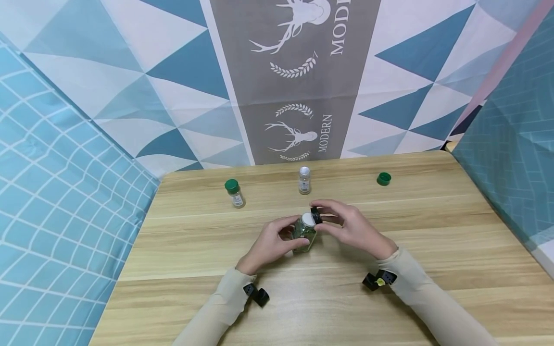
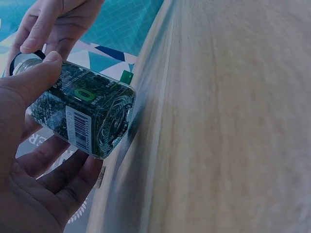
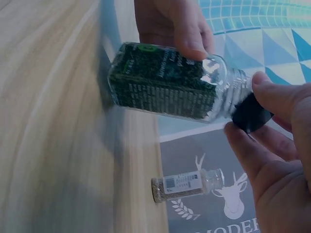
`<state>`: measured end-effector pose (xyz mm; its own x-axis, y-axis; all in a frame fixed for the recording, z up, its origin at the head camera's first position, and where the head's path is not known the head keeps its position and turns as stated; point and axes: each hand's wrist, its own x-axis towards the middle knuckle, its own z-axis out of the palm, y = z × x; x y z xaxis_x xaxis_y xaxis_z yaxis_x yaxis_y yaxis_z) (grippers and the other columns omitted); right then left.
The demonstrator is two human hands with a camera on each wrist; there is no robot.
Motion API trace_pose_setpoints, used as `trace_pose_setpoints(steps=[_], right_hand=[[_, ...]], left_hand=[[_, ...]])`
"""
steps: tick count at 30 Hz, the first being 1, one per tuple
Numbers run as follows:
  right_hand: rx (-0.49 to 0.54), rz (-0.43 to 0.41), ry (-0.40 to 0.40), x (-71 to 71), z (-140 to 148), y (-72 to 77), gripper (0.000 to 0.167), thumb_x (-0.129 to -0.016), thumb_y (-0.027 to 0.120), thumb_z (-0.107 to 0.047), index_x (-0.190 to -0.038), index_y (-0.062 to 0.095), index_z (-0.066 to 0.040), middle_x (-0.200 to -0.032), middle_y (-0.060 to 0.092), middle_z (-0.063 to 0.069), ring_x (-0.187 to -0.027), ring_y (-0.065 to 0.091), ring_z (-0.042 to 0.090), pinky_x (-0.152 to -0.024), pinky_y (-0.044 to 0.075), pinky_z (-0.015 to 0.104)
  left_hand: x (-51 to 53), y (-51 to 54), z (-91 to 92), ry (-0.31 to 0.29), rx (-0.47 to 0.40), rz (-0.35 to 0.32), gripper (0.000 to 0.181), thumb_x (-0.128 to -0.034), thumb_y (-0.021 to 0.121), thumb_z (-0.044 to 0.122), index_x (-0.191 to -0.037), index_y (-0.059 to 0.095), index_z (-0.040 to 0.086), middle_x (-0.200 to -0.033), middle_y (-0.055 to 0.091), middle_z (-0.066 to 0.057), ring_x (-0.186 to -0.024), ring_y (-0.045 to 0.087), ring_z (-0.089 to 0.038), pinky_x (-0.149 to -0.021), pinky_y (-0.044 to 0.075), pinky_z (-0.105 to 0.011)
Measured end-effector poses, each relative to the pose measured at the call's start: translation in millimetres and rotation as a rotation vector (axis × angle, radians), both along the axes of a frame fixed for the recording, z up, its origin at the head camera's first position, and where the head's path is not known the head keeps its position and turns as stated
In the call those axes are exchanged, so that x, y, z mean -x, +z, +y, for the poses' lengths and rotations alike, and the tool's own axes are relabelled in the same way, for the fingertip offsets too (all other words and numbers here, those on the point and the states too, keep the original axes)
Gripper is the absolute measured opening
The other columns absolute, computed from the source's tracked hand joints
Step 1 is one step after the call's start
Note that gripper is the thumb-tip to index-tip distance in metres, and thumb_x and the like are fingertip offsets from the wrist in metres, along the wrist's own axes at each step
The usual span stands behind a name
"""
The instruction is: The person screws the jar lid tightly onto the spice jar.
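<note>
- And here is the glass jar (image 1: pixel 305 230), partly covered by the left hand (image 1: pixel 269 242), its fine print too small to read; whether its base touches the wood is hard to tell.
- Both sleeves (image 1: pixel 214 310) run out of the head view at the bottom edge, nearer the person than the jar.
- Beneath the jar spreads a pale wooden table (image 1: pixel 207 247); beyond it hangs a patterned wall cloth (image 1: pixel 303 89) with stag heads, and off to its left a blue grid cloth (image 1: pixel 56 192).
- On the wood, a green-topped bottle (image 1: pixel 235 194) stands beyond and left of the jar, a small clear bottle (image 1: pixel 305 182) straight beyond, a loose green cap (image 1: pixel 384 179) beyond and right.
- Now the hands: the left wraps its fingers and thumb round the jar, bottom downward and leaning a little.
- The right hand (image 1: pixel 352 227) pinches a black cap (image 1: pixel 316 216) between thumb and fingers, tipped sideways right at the jar's mouth, white top showing!
</note>
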<state>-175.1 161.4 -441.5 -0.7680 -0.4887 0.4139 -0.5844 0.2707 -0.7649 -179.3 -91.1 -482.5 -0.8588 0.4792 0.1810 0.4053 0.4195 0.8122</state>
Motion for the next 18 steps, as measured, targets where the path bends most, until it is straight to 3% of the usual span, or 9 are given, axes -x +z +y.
trace_pose_setpoints(steps=[10,18], right_hand=[[0.042,0.059,0.019,0.8,-4.3,-6.8,0.047,-0.088,0.079,-0.002,-0.132,0.063,0.001,-0.133,0.067,0.016,-0.117,0.07,0.032,-0.096,0.059,0.031],[-0.001,0.174,0.007,-0.1,-6.7,-9.2,0.044,-0.087,0.08,-0.001,-0.129,0.068,-0.003,-0.138,0.065,0.016,-0.125,0.065,0.033,-0.1,0.056,0.028]], left_hand=[[0.5,-0.3,0.1,-0.036,-0.02,0.03,0.06,-0.0873,0.084,0.037,-0.14,0.064,0.018,-0.131,0.07,0.001,-0.103,0.067,-0.01,-0.088,0.061,-0.03],[0.2,-0.6,-0.3,-0.028,-0.011,0.02,0.061,-0.0879,0.083,0.038,-0.142,0.063,0.017,-0.13,0.071,0.0,-0.101,0.067,-0.01,-0.087,0.061,-0.032]])
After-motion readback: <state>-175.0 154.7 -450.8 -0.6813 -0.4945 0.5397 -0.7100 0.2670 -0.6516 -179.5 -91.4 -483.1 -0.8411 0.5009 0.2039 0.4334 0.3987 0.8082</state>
